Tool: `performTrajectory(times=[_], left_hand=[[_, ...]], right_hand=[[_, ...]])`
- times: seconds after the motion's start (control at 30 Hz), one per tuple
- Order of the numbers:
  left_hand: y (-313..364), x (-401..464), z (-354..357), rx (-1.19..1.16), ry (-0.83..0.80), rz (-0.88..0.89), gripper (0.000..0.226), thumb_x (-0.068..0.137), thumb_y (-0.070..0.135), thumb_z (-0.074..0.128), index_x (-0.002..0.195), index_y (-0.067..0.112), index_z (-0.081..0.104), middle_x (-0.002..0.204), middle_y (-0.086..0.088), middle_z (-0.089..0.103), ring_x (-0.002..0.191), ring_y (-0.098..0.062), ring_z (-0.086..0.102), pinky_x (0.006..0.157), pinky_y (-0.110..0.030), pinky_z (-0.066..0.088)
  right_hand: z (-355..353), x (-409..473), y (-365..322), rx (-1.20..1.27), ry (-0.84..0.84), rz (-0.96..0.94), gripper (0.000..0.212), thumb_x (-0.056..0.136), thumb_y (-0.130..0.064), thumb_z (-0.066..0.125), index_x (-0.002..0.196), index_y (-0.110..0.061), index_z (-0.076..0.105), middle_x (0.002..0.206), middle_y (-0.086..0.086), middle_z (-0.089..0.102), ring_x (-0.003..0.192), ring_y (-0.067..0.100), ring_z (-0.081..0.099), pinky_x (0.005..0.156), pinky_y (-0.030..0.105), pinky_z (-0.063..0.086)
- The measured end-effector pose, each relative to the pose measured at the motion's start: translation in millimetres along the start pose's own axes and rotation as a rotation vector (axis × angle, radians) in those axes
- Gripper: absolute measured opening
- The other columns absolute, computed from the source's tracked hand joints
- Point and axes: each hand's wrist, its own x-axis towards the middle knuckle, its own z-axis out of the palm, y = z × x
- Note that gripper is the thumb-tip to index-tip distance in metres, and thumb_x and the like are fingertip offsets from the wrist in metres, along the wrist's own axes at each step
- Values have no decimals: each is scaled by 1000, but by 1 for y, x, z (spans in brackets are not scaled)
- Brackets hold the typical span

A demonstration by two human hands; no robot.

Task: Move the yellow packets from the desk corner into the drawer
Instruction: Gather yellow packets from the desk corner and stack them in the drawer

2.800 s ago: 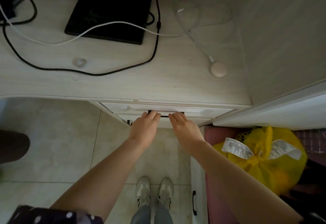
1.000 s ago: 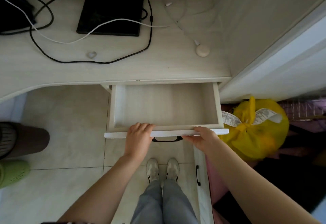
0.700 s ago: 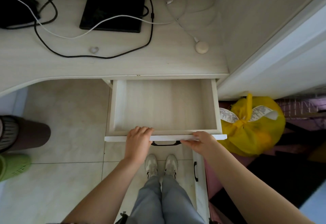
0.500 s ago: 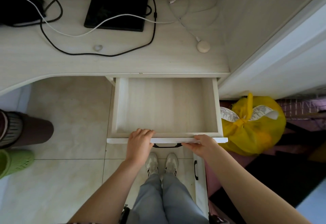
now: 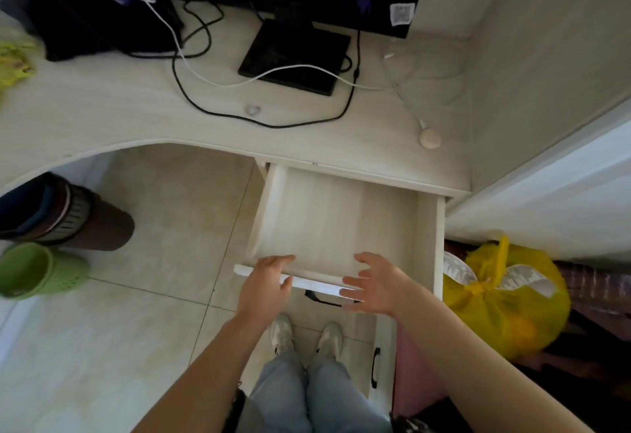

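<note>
Drawer (image 5: 341, 221) pulled out; left hand (image 5: 266, 287) over its front, right hand (image 5: 377, 284) spread.

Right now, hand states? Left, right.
Left hand: open, fingers resting on the drawer front edge.
Right hand: open, fingers spread, holding nothing.

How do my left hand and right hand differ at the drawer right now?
The left hand rests on the drawer front edge, fingers together; the right hand is off it, fingers spread. Both hold nothing.
</note>
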Motion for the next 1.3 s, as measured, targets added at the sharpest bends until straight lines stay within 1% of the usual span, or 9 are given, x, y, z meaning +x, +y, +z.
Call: performTrajectory(times=[0.13, 0.27, 0.33, 0.4, 0.5, 0.67, 0.87, 1.0, 1.3], left_hand=[[-15, -9, -34, -96, 184, -94, 34, 92, 16, 57, 125, 23, 61, 118, 2, 62, 105, -15, 59, 87, -25, 46], [-37, -20, -67, -103, 316, -180, 30, 93, 17, 57, 122, 21, 63, 111, 2, 65, 101, -16, 60, 82, -23, 45], [-53, -25, -84, -112, 374, -241, 30, 94, 21, 56, 123, 22, 63, 108, 3, 66, 99, -15, 60, 81, -23, 45], [-73, -30, -100, -107, 416, -299, 30, 94, 25, 55, 123, 24, 62, 107, 7, 66, 97, -12, 60, 79, -20, 43], [-110, -40, -125, -110, 457, -385, 30, 95, 28, 53, 124, 27, 61, 106, 11, 65, 97, -9, 59, 79, -21, 44], [-169, -56, -173, -98, 491, -472, 30, 96, 29, 51, 125, 28, 59, 109, 11, 65, 106, -11, 57, 84, -27, 48], [-252, -62, -240, -49, 533, -533, 31, 96, 28, 52, 125, 27, 59, 111, 8, 65, 105, -11, 57, 83, -25, 46], [-294, -51, -275, -48, 536, -558, 30, 95, 27, 52, 124, 26, 59, 109, 9, 65, 106, -12, 56, 83, -27, 47], [-362, 15, -339, -57, 553, -586, 30, 94, 28, 52, 123, 26, 60, 109, 9, 66, 104, -12, 58, 83, -29, 50]], right_hand=[[48, -9, -14, -330, -16, -176, 35, 93, -31, 55, 120, -10, 51, 122, 8, 53, 118, 32, 52, 99, 46, 39], [105, -5, -15, -723, 52, -386, 46, 91, -30, 54, 131, -8, 49, 108, 2, 52, 101, 20, 53, 102, 41, 42], [136, -6, -10, -936, 59, -476, 52, 93, -31, 51, 140, -12, 40, 126, 3, 50, 107, 19, 52, 94, 32, 42], [166, -5, -3, -1115, 51, -572, 52, 95, -29, 48, 142, -14, 34, 136, 5, 47, 95, 14, 54, 80, 24, 41], [218, 4, 11, -1315, 17, -685, 44, 95, -24, 47, 135, -8, 39, 125, 10, 55, 89, 16, 55, 75, 29, 45], [305, 16, 32, -1509, -25, -794, 47, 93, -21, 49, 136, -4, 38, 135, 15, 49, 117, 28, 52, 95, 35, 44], [410, 30, 46, -1587, -36, -873, 44, 92, -19, 51, 132, -4, 43, 130, 15, 53, 115, 30, 54, 96, 39, 46], [463, 40, 45, -1615, -9, -920, 41, 91, -19, 52, 128, -3, 46, 126, 16, 55, 115, 31, 53, 95, 35, 42], [578, 70, -6, -1702, -36, -982, 44, 92, -21, 53, 132, -5, 44, 131, 14, 54, 117, 30, 53, 93, 34, 42]])
